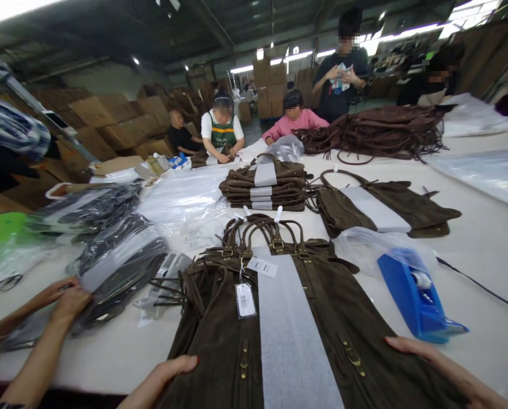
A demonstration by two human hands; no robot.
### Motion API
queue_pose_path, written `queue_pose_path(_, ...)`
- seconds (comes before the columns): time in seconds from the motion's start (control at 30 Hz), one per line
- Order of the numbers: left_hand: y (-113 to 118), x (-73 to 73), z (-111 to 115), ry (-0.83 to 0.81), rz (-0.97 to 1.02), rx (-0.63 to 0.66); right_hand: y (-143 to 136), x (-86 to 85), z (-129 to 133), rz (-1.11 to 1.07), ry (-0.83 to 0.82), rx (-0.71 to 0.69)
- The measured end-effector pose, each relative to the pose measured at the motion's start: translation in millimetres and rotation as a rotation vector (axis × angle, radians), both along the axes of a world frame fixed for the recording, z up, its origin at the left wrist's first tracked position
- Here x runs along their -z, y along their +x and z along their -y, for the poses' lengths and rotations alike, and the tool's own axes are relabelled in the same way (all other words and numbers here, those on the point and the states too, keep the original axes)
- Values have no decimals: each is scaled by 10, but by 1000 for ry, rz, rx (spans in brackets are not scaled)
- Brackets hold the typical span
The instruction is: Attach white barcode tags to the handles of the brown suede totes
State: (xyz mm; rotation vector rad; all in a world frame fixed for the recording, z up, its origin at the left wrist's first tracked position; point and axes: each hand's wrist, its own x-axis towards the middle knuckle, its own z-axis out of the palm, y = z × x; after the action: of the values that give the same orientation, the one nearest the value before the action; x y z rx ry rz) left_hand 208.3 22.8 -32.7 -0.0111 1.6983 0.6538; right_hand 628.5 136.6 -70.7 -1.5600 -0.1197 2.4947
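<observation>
A large dark olive bag (pixel 220 341) lies at the front of the table, with a pale paper strip (pixel 296 335) down its middle and a white barcode tag (pixel 246 300) near its handles. My left hand (pixel 164 378) grips the bag's left side, thumb on top and fingers hidden beneath. On the opposite side, my right hand (pixel 433 358) holds the bag's edge the same way. Behind it sit a stack of folded olive bags (pixel 265 184) and another olive bag (pixel 386 207) with a paper strip.
A blue tape dispenser (pixel 416 295) stands at the right. Plastic-wrapped bags (pixel 121 261) lie at the left, where another person's hands (pixel 66 301) work. Brown bags (pixel 377 130) are piled at the back. Several people are around the table.
</observation>
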Motion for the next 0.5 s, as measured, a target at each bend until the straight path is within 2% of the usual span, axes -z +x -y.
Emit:
queue_pose_path(0.17, -84, 71, -45, 127, -300, 170, 32, 260, -69, -60, 40, 85)
queue_pose_path(0.23, -91, 99, -76, 180, -353, 207, 21, 335, -84, -40, 64, 100)
queue_pose_path(0.37, 42, 151, -129, 236, -206, 70, -8, 404, -153, -41, 132, 67)
queue_pose_path(0.5, 167, 149, -156, 359, -55, 1, -83, 309, -291, -111, 435, 64)
